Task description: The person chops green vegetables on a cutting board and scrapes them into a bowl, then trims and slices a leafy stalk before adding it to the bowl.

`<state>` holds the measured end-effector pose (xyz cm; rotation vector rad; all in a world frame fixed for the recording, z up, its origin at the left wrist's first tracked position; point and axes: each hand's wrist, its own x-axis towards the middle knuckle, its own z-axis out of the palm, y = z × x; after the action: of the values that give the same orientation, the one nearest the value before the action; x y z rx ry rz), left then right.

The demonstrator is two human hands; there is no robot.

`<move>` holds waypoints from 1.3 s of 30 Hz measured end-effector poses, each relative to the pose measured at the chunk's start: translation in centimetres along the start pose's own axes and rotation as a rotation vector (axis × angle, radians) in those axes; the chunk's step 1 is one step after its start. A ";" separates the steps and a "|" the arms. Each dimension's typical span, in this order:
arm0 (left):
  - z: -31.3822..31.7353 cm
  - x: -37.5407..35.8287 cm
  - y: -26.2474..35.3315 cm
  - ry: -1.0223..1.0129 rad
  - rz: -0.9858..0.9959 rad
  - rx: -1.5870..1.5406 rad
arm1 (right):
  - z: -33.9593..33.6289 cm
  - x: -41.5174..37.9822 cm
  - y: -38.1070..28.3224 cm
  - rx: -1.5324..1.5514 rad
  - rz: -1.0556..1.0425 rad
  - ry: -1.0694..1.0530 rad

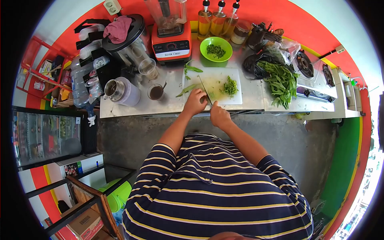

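The knife slants over the board, its long axis running from the handle near the board's front edge up and to the left, tip away from the person. The right hand is closed around the handle, which is mostly hidden in the fist. The left hand is curled just left of the blade; its fingertips are hard to make out, and whether it grips anything cannot be told. The thin blade blurs into the pale board toward its tip. Right of it lie chopped greens; to the left, a leaf slants up and rightward, its lower end past the board's edge on the table.
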<state>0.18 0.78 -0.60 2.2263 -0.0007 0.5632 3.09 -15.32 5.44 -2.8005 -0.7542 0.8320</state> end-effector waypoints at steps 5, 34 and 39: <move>-0.4 0.1 0.5 -0.020 -0.012 0.014 | -0.7 1.0 1.0 0.097 -0.046 0.002; 1.7 1.1 2.1 0.076 -0.161 0.214 | 1.3 -0.8 2.0 0.091 0.076 0.166; 1.7 1.0 2.0 0.069 -0.155 0.211 | -0.5 0.9 2.0 0.072 0.053 0.148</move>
<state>1.43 -1.58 0.28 2.3833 0.2767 0.5761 4.87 -16.58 4.90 -2.7907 -0.6172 0.6371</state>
